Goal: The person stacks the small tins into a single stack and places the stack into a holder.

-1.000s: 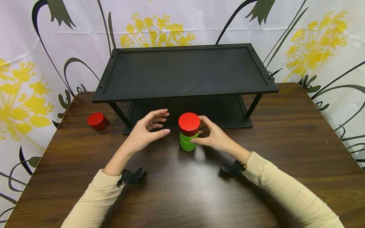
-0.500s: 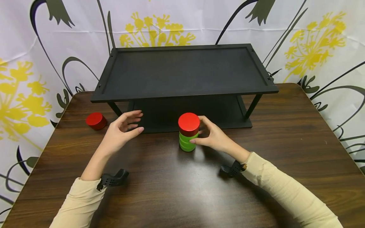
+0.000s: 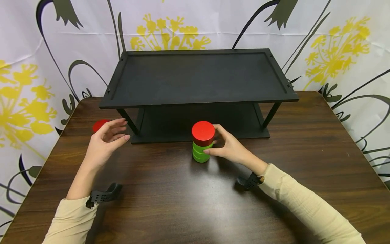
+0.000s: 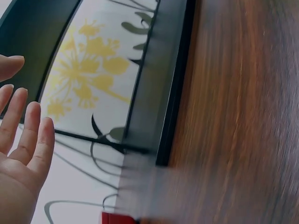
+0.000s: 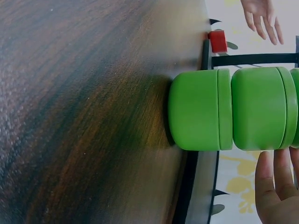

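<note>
A stack of round green containers [image 3: 201,152] stands upright on the table just in front of the black rack, with a red round container [image 3: 203,133] on top. My right hand [image 3: 226,145] holds the stack from its right side, thumb in front and fingers behind. In the right wrist view, rounded green containers [image 5: 261,108] fill the middle, with fingers against one side. My left hand [image 3: 105,142] hovers in the air at the left, fingers loosely bent and holding nothing. Behind it, a second red round container [image 3: 100,124] sits on the table, partly hidden by the hand.
A black two-tier rack [image 3: 195,78] stands across the back of the brown wooden table [image 3: 170,203]. Its lower shelf [image 3: 170,123] lies behind the green stack. A floral curtain [image 3: 219,20] hangs behind the table.
My left hand has moved away from the green stack, leftward to the lone red container, now partly covering it. The right hand and the stack have stayed in place.
</note>
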A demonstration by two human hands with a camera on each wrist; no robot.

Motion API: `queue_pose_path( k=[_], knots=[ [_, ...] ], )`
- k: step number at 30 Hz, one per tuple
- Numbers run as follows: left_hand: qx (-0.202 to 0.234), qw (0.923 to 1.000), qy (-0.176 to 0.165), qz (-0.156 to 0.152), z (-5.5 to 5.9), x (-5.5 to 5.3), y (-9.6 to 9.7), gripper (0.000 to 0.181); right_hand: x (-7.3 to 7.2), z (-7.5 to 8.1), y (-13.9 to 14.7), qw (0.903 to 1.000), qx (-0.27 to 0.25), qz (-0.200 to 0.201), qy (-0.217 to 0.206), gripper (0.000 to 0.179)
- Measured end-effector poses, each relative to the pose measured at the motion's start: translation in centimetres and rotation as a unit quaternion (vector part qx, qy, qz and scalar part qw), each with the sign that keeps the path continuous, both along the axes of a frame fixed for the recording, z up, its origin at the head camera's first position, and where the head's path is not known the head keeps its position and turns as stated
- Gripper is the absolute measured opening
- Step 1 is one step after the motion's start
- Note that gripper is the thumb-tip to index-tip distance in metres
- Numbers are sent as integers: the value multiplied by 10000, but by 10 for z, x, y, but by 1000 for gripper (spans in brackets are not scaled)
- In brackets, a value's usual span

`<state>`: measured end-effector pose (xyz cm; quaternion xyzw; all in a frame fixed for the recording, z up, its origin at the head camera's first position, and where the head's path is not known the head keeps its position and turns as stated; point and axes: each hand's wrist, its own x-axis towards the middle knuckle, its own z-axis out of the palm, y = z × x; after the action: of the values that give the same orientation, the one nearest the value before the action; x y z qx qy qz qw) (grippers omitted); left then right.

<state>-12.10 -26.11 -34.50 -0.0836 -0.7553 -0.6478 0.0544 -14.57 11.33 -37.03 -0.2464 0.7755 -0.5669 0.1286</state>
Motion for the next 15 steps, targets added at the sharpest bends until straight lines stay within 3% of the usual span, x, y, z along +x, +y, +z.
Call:
queue_pose_path(
  k=[7, 15],
  knots=[
    [342, 9985, 46, 420, -5, -2, -21, 45, 0, -2, 0, 10000, -10, 24, 48, 67],
    [961, 9874, -414, 1186, -12, -4, -39, 43, 1, -2, 0, 10000, 18, 19, 59, 67]
  ],
)
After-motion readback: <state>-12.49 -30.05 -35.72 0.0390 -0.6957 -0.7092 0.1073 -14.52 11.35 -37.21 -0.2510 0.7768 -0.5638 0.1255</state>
